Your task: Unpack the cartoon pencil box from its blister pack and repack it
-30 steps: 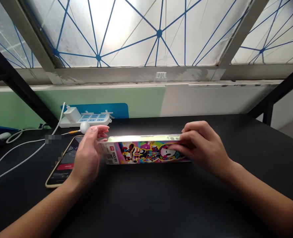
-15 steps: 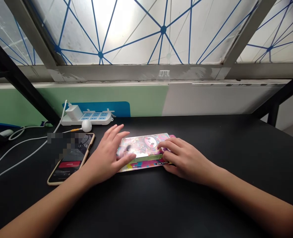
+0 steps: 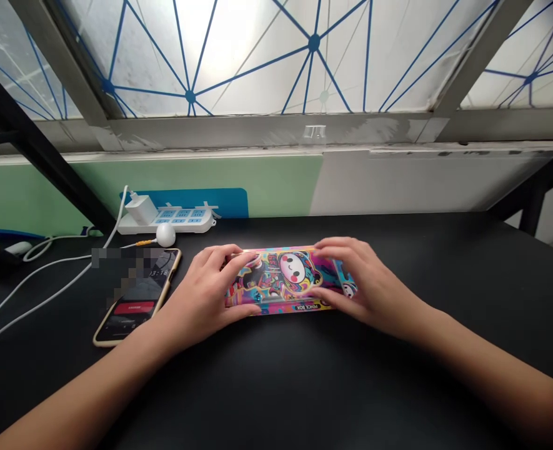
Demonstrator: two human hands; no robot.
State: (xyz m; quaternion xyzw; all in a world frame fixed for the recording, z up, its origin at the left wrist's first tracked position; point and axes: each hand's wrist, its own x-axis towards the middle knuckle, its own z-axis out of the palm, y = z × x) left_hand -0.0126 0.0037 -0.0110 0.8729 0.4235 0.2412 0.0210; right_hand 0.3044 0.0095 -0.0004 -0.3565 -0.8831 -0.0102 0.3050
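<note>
A colourful pencil box [image 3: 276, 278] with a round white cartoon face and "PENCIL BOX" lettering, upside down to me, lies flat on the black desk. My left hand [image 3: 205, 290] holds its left end, thumb along the near edge and fingers at the far edge. My right hand [image 3: 370, 284] grips the right part, its fingers at the far edge and its thumb over the near side of the top. Parts of both ends are hidden behind my hands. The lid looks level with the box.
Left of the box lies a phone [image 3: 138, 300] in a pale case, its screen lit. Behind it are a white power strip [image 3: 187, 220] with a plugged-in charger [image 3: 141, 210], a round white device [image 3: 165, 235] and white cables [image 3: 37, 275]. Black frame bars [image 3: 46, 119] rise at both sides.
The pale, raised-looking lid has gone down level, and its print now shows in strong colours. My right hand has shifted right and spread across the box; my left fingers have lowered onto it.
</note>
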